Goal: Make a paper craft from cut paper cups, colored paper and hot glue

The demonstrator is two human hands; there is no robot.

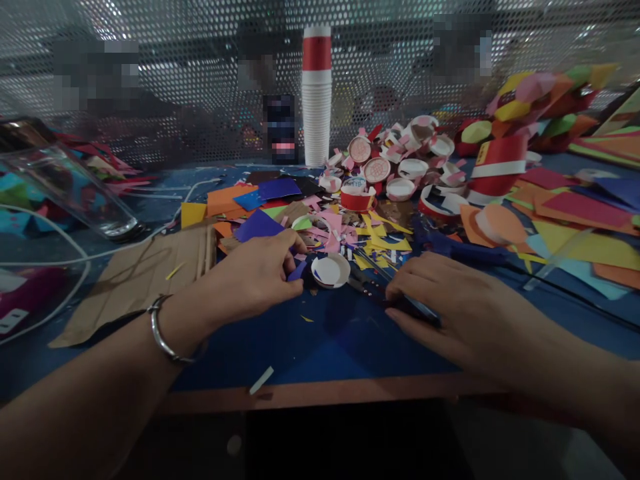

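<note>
**Bare forearms frame a white cup base amid paper scraps**

Nearest the camera, two forearms stretch across a blue table [280, 360], one wearing a silver bracelet [159, 333]. The left hand [265, 267] curls beside a purple scrap [298, 271], thumb and forefinger apart; I cannot tell whether it pinches that scrap. The right hand [430, 290] bends over a dark-handled tool [427, 312], probably scissors; how firmly it grips is hidden. Between the hands, just beyond the left fingertips, sits the white cup base [330, 272].

My judgement: this is a gathering step, with material and tool being taken up among the clippings. The next move seems to call for a secure hold on the tool's handle and a clean pinch on the left.

Counted: one cup base between the hands, one tall cup stack [317, 120], one tilted red cup [500, 167], one blue glue gun [465, 252], one cardboard piece [145, 267], one clear container [80, 190]. The heaped cup bottoms [400, 167] overlap too much to number, as do the yellow strips [383, 235].
</note>
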